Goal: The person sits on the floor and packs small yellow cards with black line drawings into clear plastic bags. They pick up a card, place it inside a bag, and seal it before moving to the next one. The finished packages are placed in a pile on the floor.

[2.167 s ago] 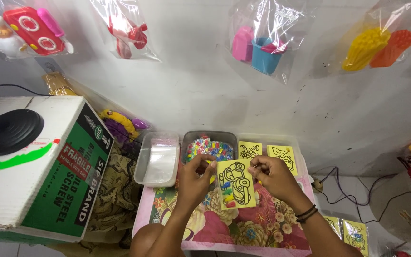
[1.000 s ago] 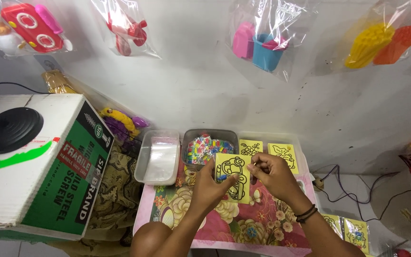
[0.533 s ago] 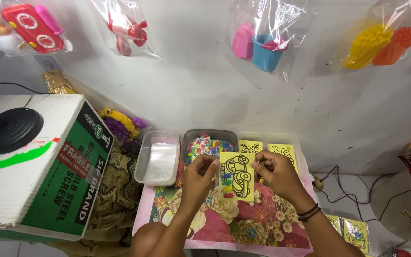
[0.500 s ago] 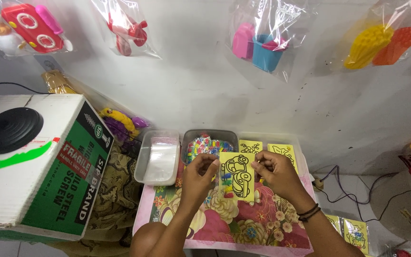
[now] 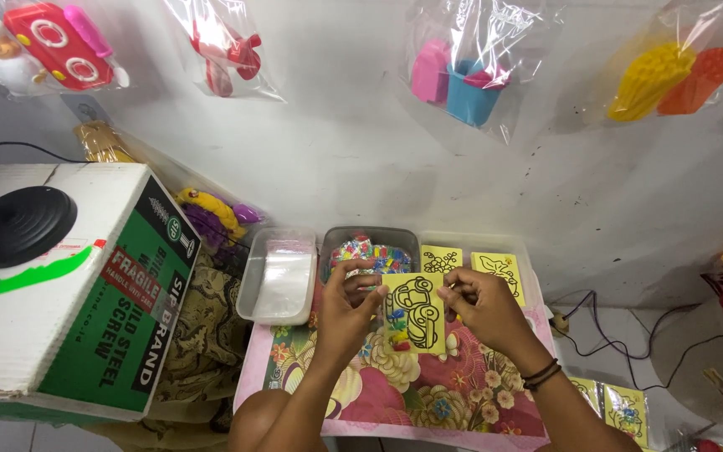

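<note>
I hold a small yellow card with a black car outline point(image 5: 413, 312) upright over a flowered pink tray point(image 5: 395, 402). My left hand point(image 5: 346, 305) pinches its left edge together with some small coloured pieces point(image 5: 397, 328) against the card's lower left. My right hand point(image 5: 479, 305) grips the card's right edge. Just behind the card stands a grey tub of small multicoloured pieces point(image 5: 370, 251).
A clear tub of plastic bags point(image 5: 278, 276) sits left of the grey tub. More yellow outline cards point(image 5: 495, 269) lie in a tray at the right. A large cardboard box point(image 5: 69, 293) with a black lamp base point(image 5: 14, 226) fills the left. Bagged toys point(image 5: 470, 75) hang on the wall.
The card has been lifted off the flowered tray and turned upright, and both hands have moved a little toward the tubs. Small coloured pieces now sit with the card in my left hand.
</note>
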